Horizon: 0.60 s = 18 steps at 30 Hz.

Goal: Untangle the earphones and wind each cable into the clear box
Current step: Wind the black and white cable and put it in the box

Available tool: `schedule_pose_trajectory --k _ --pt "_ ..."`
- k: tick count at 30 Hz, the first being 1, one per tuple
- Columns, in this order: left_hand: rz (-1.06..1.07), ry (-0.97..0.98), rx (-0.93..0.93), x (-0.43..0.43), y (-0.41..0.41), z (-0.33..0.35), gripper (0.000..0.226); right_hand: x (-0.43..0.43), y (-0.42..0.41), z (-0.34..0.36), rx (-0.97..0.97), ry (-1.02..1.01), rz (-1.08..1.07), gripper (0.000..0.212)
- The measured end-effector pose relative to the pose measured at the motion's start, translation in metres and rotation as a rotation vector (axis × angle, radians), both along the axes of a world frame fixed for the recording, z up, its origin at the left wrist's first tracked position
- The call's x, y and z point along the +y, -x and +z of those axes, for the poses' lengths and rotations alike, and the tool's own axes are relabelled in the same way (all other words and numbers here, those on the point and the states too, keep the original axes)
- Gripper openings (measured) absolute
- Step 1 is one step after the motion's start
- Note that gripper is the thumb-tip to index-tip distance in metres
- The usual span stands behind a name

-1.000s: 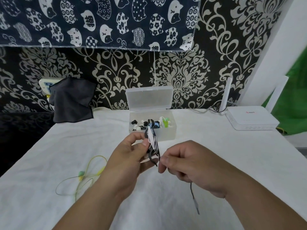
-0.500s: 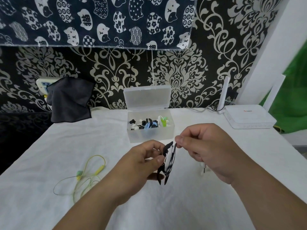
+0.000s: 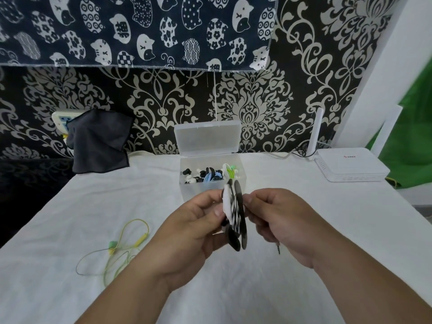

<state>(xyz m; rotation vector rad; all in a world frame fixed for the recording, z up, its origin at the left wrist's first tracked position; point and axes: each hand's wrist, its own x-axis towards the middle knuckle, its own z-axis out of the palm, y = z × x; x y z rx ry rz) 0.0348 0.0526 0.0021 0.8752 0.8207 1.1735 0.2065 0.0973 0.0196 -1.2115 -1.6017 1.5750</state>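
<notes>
My left hand (image 3: 187, 232) grips a black-and-white cable winder (image 3: 235, 218) wrapped with black earphone cable, upright above the table. My right hand (image 3: 280, 220) pinches the cable at the winder's right side, and the jack plug (image 3: 278, 249) hangs below its palm. Behind the winder stands the clear box (image 3: 242, 181), lid up, with several wound earphones in black, blue, white and green inside. A yellow-green earphone (image 3: 121, 249) lies loose and tangled on the white cloth at the left.
A white router (image 3: 350, 164) with upright antennas sits at the back right. A dark grey cloth (image 3: 98, 141) hangs over a wall socket at the back left. Patterned wallpaper backs the white-covered table (image 3: 304, 288).
My right hand swung up and over the winder, then came down to its right side. The free cable tail has shortened to a short end with the plug. The winder rose slightly toward the box.
</notes>
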Motion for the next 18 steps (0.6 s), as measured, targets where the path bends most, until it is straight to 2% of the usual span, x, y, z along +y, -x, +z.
schedule_pose_trajectory --k 2,5,11,15,18 --pt "0.063 0.040 -0.087 0.001 -0.001 0.001 0.031 -0.002 0.003 -0.003 -0.012 0.012 0.034 0.052" --pt "0.177 0.082 -0.166 0.004 0.002 0.002 0.041 -0.005 0.006 -0.007 -0.048 0.034 0.054 0.043" --pt "0.337 0.153 -0.056 0.008 0.011 -0.005 0.025 -0.012 0.015 -0.010 -0.124 0.058 0.117 0.031" --pt "0.387 0.191 -0.070 0.009 0.011 -0.005 0.030 -0.014 0.017 -0.009 -0.157 0.039 0.147 0.027" --pt "0.397 0.201 -0.040 0.009 0.010 -0.003 0.015 -0.015 0.016 -0.008 -0.208 0.004 0.141 0.024"
